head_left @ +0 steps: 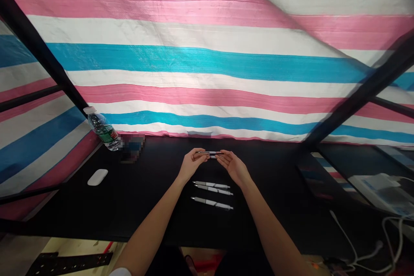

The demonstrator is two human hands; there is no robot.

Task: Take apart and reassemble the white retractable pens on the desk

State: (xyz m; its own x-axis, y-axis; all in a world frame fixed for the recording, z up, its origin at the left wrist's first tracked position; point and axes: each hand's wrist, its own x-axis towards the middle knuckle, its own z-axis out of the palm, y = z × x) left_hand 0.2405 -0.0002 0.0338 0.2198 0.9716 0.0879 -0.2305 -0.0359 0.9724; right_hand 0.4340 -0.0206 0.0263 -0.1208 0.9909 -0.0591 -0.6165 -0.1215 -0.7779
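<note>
Above the black tabletop (278, 189), a white and silver ballpoint pen (210, 153) lies level between my hands. My left hand (192, 163) pinches it with the fingertips from the left side. My right hand (233, 167) grips the same pen from the right, and the fingers hide part of its barrel. Just below my wrists, several matching pens lie side by side on the table, including the top one (207, 184), the middle one (213, 189) and the lowest one (211, 203).
A plastic water bottle (101, 128) lies tilted at the back left, beside a pixelated, blurred object (131, 148). A white computer mouse (97, 177) sits at left. Striped tarpaulin (194, 62) and black frame bars (359, 90) rise behind. White cables (365, 250) trail at lower right.
</note>
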